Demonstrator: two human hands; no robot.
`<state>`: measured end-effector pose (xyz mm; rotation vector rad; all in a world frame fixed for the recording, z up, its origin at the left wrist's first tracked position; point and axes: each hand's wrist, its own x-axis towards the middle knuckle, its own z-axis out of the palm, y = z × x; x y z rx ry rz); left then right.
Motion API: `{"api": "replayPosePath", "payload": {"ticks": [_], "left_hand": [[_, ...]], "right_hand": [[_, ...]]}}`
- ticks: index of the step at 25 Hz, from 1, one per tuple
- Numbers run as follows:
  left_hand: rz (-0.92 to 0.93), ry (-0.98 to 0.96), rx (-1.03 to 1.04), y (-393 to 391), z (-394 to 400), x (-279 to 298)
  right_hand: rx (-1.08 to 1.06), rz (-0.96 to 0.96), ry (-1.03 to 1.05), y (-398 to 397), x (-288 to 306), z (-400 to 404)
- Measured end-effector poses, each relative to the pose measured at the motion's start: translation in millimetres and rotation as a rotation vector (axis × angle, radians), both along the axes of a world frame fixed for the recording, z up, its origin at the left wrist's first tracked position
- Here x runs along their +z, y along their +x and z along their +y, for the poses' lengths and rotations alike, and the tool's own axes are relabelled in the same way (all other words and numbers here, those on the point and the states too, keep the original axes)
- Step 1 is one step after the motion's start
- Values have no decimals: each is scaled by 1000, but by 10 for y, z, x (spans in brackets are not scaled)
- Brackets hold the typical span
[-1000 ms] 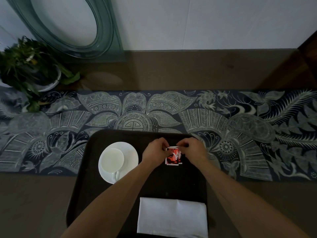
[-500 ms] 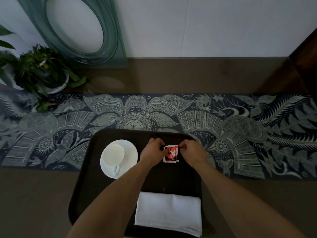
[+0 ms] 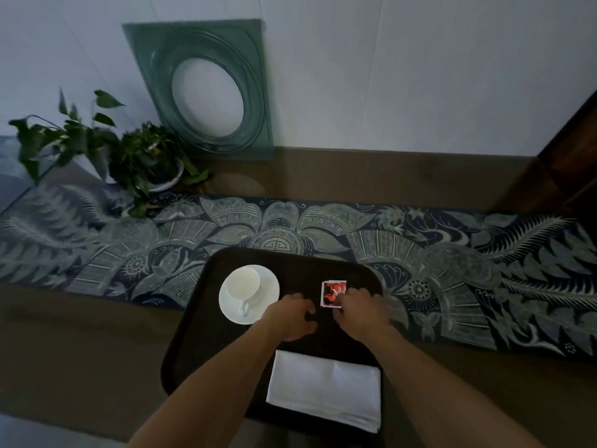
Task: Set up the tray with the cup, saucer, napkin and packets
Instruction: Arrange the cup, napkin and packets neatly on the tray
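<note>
A dark tray [image 3: 206, 318] lies on the patterned runner. On its left stands a white cup [image 3: 243, 283] on a white saucer [image 3: 268, 291]. A small stack of red-and-white packets [image 3: 332, 292] lies flat at the tray's far right. A folded white napkin [image 3: 323, 388] sits on the near right part. My left hand [image 3: 290, 315] hovers over the tray's middle with loosely curled fingers, a little left of the packets and holding nothing. My right hand [image 3: 358, 310] covers the packets' near right corner, its fingertips touching them.
A blue-and-white patterned runner [image 3: 452, 253] crosses the brown tabletop. A potted plant [image 3: 142, 163] stands at the back left beside a green glass plate [image 3: 206, 88] leaning on the wall. Dark wooden furniture [image 3: 568, 176] is at the right.
Both hands pinched the packets before. My left hand has let go and drawn back toward me; my right hand has slid to the packets' near corner. The camera has tilted up.
</note>
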<state>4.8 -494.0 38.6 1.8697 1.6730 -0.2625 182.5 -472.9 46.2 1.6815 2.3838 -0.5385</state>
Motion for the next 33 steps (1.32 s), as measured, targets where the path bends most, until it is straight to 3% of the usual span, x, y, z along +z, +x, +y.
{"api": "replayPosePath", "payload": {"ticks": [6,14,19,33], "left_hand": [[-11,-39,-127,-436,-366,48],[105,-115,-236,-1735,-538,65],[236,13,-323,-2392,-301,55],[225,181,-415,-2372,429,-100]], "right_hand": [[-12,25,-43,-223,-44,-283],[-108,-13,-107,-990,-50,-605],[-201,-41,-101,-1422,-37,-725],[-411,-24,-69,-1810,-194,-599]]}}
